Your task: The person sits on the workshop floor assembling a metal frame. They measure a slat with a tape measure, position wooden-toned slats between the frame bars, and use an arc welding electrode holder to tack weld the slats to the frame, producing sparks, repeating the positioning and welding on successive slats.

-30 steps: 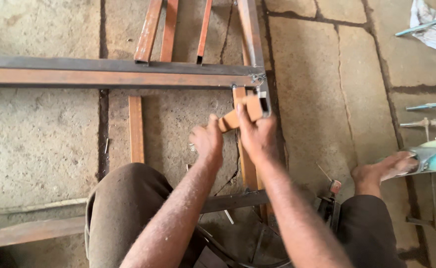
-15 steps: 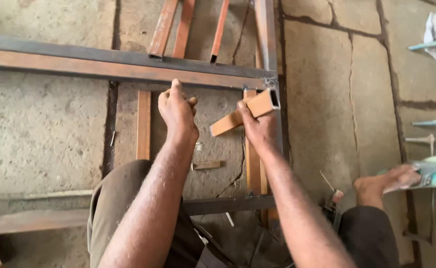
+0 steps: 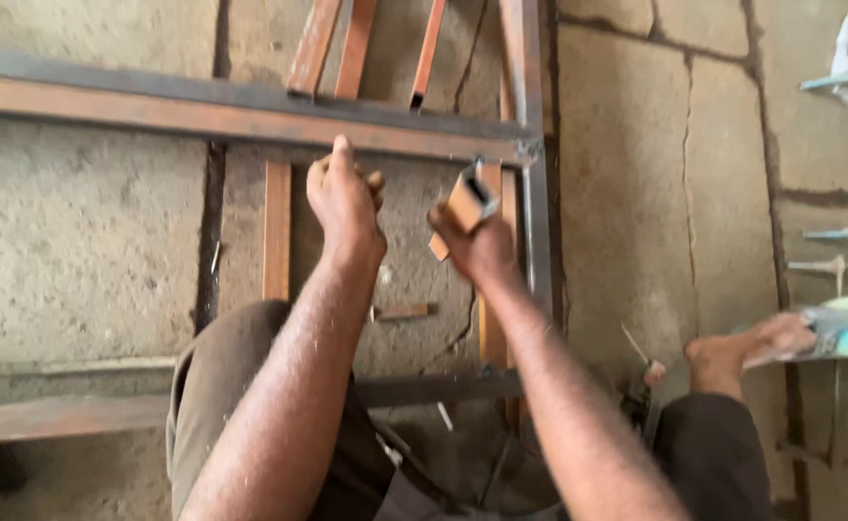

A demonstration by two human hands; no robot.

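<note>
A: What is the right hand (image 3: 482,253) doing?

B: It is gripping a short piece of square metal tube (image 3: 466,205), fingers wrapped around the lower part, the open hollow end pointing up and tilting toward the corner of the frame (image 3: 250,108).

A: And where is that tube sitting?

B: It is hanging in the air, just below the long horizontal bar and just left of the upright bar (image 3: 538,222) where the two are meeting.

A: The left hand (image 3: 345,198)?

B: It is curling into a loose fist just under the horizontal bar, near the tube but apart from it. I cannot tell whether anything is lying inside the fingers.

A: Anything else about?

B: A small rusty offcut (image 3: 402,312) is lying on the stone floor (image 3: 77,241) between the forearms, and a bare foot (image 3: 744,347) is resting to the right
</note>
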